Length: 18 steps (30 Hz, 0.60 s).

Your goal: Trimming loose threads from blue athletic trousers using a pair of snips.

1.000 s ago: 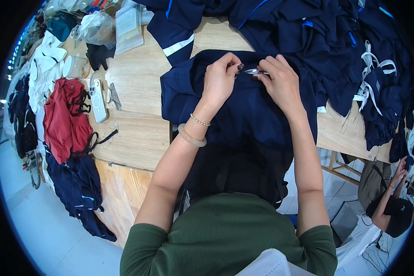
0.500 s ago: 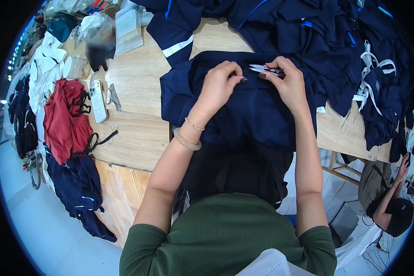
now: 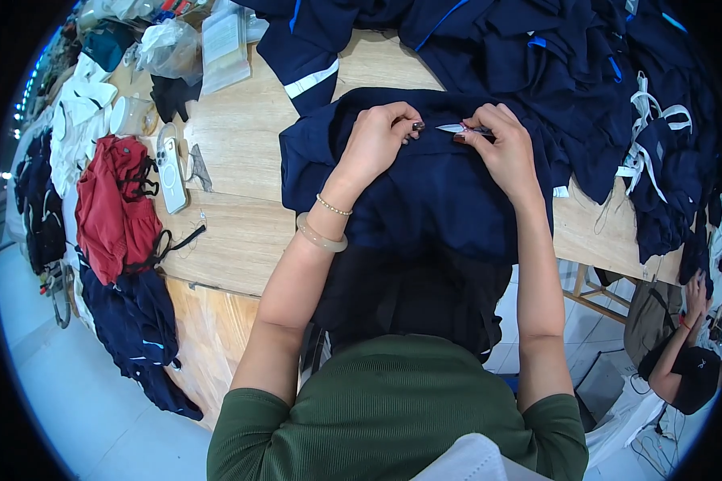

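A navy blue garment (image 3: pixel 457 192) lies spread in front of me, draped over the table's near edge. In my right hand (image 3: pixel 505 148) is a small pair of thread snips (image 3: pixel 451 128), its blades close together and pointing left above the cloth. My left hand (image 3: pixel 375 138) is pinched over the garment, a short way left of the snips' tips. Whatever sits between its fingertips is too small to make out.
More navy garments (image 3: pixel 529 80) are heaped at the far right. On the left of the wooden table (image 3: pixel 237 228) lie a red garment (image 3: pixel 116 212), a phone in a clear case (image 3: pixel 171 176) and plastic bags (image 3: pixel 225 48). Another person's hand (image 3: pixel 695 297) shows at the right edge.
My left hand has drawn slightly left and its fingers have curled. The snips' blades, spread apart before, are now together. At the right edge, the other person's hand has shifted.
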{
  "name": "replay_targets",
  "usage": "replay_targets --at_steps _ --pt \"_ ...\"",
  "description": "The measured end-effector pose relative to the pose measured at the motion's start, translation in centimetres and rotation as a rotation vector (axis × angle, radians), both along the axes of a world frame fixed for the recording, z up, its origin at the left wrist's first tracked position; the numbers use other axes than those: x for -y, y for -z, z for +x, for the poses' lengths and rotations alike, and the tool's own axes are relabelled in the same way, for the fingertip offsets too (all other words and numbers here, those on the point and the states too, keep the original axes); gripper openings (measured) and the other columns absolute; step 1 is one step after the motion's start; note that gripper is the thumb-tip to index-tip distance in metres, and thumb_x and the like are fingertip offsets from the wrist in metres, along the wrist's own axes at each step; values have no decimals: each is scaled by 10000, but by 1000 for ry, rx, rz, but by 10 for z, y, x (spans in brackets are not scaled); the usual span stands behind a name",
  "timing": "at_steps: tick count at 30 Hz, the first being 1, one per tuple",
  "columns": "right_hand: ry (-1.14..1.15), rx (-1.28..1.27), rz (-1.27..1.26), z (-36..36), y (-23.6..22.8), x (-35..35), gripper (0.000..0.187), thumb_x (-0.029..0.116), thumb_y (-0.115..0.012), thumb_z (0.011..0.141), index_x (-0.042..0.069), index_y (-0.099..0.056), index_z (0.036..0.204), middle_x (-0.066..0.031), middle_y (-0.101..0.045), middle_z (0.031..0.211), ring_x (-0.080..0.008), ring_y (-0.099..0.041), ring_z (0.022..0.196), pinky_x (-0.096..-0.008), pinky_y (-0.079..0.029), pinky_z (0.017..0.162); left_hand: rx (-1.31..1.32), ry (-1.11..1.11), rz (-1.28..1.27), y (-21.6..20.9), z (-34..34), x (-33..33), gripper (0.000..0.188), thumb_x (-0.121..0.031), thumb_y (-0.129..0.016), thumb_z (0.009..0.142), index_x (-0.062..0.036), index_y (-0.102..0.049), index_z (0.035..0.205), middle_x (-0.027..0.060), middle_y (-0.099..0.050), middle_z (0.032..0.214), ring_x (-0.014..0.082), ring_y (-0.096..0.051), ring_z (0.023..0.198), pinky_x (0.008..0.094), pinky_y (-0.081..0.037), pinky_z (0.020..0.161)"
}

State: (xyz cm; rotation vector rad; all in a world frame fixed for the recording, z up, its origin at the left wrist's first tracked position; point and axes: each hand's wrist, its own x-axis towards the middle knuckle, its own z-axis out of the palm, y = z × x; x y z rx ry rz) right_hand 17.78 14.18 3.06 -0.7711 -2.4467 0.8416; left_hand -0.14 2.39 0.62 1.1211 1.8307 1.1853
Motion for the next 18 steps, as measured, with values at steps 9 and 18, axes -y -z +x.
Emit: replay_targets --at_steps 9,18 --pt "-41 39 118 -6 0 3 187 127 -759 749 47 -610 829 -22 -608 799 -214 -557 796 -334 -465 679 182 -15 22 9 -2 -3 110 -5 -579 913 29 -681 933 56 -697 767 91 -650 714 223 -503 662" --pt "-44 54 112 -7 1 4 172 109 -745 761 47 -603 834 -21 -603 807 -219 -554 800 -338 -470 685 220 -30 26 12 -3 -2 106 -13 -581 925 32 -677 926 48 -689 761 81 -634 707 218 -498 659"
